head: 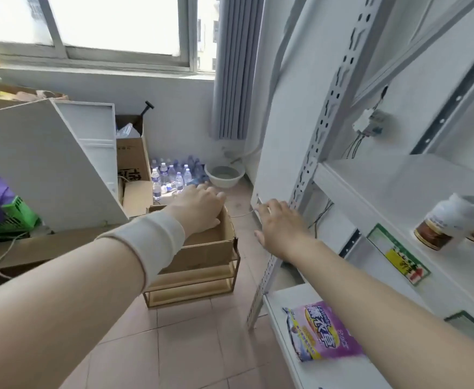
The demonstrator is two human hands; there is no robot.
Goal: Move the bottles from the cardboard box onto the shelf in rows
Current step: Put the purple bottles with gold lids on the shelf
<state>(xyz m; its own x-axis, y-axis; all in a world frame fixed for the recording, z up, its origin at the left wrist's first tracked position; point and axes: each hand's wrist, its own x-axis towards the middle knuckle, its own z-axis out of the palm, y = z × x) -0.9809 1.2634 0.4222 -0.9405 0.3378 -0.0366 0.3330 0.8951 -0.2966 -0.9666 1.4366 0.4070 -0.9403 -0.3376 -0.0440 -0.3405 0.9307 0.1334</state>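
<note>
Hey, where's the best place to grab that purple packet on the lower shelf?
Probably pinch the purple packet by the end nearest the lower shelf's front edge, coming from the open front: it lies flat, so there's nothing to wrap around.

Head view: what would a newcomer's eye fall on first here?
The left hand hangs over the open cardboard box at centre, and the right hand is spread and empty beside the white shelf. After those come the purple packet on the lower shelf board at bottom right and two blurred brown-labelled bottles on the board above.
</note>
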